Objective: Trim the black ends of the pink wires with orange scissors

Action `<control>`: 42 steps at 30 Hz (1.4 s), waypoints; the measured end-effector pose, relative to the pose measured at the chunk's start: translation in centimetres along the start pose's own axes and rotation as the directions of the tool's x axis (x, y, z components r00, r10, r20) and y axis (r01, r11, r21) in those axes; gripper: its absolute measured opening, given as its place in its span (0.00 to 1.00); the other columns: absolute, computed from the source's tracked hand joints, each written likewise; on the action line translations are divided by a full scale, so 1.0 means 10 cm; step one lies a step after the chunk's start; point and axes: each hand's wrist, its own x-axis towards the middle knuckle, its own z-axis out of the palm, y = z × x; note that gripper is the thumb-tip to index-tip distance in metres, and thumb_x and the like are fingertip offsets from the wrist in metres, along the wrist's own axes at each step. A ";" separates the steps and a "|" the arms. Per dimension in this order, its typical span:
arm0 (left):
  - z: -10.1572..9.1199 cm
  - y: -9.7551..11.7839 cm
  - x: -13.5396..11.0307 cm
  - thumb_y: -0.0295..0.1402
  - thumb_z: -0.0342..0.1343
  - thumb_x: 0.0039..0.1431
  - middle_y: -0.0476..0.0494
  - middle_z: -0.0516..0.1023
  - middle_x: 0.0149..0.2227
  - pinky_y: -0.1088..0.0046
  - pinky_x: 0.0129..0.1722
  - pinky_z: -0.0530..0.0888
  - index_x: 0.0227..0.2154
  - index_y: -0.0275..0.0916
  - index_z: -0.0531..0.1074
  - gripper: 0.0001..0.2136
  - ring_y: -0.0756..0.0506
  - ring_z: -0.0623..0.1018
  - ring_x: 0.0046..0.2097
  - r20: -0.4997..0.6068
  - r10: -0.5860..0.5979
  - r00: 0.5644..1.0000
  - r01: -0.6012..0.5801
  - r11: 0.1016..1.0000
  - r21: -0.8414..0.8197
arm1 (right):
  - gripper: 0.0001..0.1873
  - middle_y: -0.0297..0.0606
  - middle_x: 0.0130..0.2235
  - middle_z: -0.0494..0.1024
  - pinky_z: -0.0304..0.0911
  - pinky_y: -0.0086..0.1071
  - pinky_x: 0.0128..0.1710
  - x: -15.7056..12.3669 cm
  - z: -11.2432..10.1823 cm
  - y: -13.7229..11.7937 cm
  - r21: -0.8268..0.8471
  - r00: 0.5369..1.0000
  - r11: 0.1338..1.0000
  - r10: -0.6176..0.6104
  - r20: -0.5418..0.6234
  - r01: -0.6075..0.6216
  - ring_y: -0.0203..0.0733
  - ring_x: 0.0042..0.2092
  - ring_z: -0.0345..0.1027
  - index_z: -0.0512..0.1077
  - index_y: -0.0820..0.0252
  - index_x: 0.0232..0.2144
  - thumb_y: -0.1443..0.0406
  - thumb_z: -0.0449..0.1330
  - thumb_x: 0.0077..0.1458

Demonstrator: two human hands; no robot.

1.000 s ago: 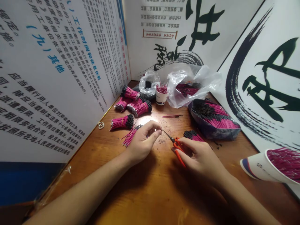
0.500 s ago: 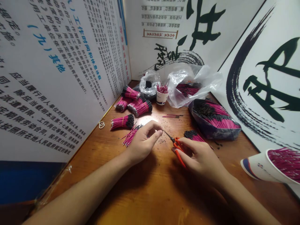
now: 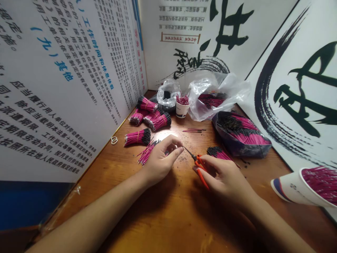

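My left hand (image 3: 163, 158) is closed in a pinch, thumb against forefinger; what it holds is too small and hidden to make out. My right hand (image 3: 223, 175) grips small orange-handled scissors (image 3: 202, 172), whose thin dark blades point at my left fingertips. Behind my left hand lies a loose pile of pink wires with black ends (image 3: 144, 154), partly covered by the hand. Beyond my right hand is another pile of pink and black wires (image 3: 217, 152). Small dark scraps are scattered on the wooden table (image 3: 168, 218) between the hands.
Banded wire bundles (image 3: 137, 137) lie at the left. A paper cup of wires (image 3: 182, 109) stands at the back beside clear plastic bags (image 3: 200, 105). An open bag of wires (image 3: 244, 137) sits right; a tilted cup (image 3: 292, 186) is nearer. Printed panels (image 3: 105, 70) enclose the table.
Hardly anything differs. My left fingertips and the scissors' tip have shifted very slightly; both hands keep the same grip.
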 end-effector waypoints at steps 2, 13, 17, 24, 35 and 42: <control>0.00 0.00 0.00 0.31 0.55 0.63 0.51 0.66 0.31 0.74 0.35 0.64 0.33 0.38 0.68 0.03 0.52 0.66 0.34 -0.003 0.001 1.000 -0.001 1.000 -0.005 | 0.06 0.27 0.22 0.68 0.51 0.27 0.25 0.01 0.00 -0.01 0.005 1.000 1.000 -0.007 0.001 0.007 0.33 0.24 0.58 0.71 0.57 0.30 0.62 0.57 0.58; 0.00 -0.01 -0.01 0.33 0.56 0.62 0.50 0.68 0.32 0.75 0.34 0.66 0.34 0.38 0.68 0.05 0.51 0.68 0.33 0.002 -0.020 1.000 0.020 1.000 -0.019 | 0.08 0.30 0.23 0.70 0.51 0.28 0.26 0.01 0.00 -0.03 0.043 1.000 0.999 -0.004 0.030 0.002 0.34 0.24 0.58 0.69 0.58 0.29 0.62 0.56 0.60; 0.01 -0.01 -0.01 0.32 0.56 0.62 0.50 0.67 0.32 0.76 0.34 0.66 0.34 0.38 0.68 0.04 0.52 0.67 0.33 -0.009 -0.010 1.000 0.010 1.000 -0.027 | 0.11 0.29 0.23 0.69 0.51 0.27 0.26 0.01 0.01 -0.04 0.074 0.999 0.997 -0.004 0.045 0.001 0.33 0.25 0.58 0.67 0.58 0.27 0.62 0.54 0.62; 0.01 0.01 -0.01 0.33 0.56 0.62 0.51 0.67 0.31 0.75 0.34 0.66 0.34 0.38 0.67 0.05 0.52 0.67 0.32 0.006 -0.023 1.000 0.024 0.999 -0.043 | 0.15 0.28 0.22 0.65 0.49 0.27 0.25 0.01 0.03 -0.05 0.094 0.999 0.995 0.026 0.027 -0.029 0.33 0.24 0.56 0.62 0.57 0.24 0.60 0.53 0.63; 0.00 0.03 -0.02 0.33 0.53 0.63 0.53 0.64 0.27 0.75 0.29 0.62 0.33 0.39 0.65 0.05 0.52 0.64 0.28 0.039 -0.034 0.999 0.030 0.996 0.089 | 0.13 0.30 0.22 0.68 0.50 0.29 0.25 0.04 0.02 0.06 0.013 0.998 0.998 0.065 0.006 -0.065 0.35 0.24 0.57 0.66 0.58 0.26 0.58 0.54 0.61; -0.15 0.05 0.06 0.29 0.50 0.60 0.52 0.65 0.26 0.72 0.30 0.60 0.27 0.39 0.61 0.07 0.49 0.65 0.29 0.050 0.005 0.999 -0.033 0.811 0.584 | 0.15 0.30 0.23 0.69 0.52 0.28 0.25 0.07 0.04 0.17 0.071 0.995 0.993 0.096 -0.014 -0.095 0.35 0.25 0.59 0.66 0.58 0.26 0.57 0.53 0.62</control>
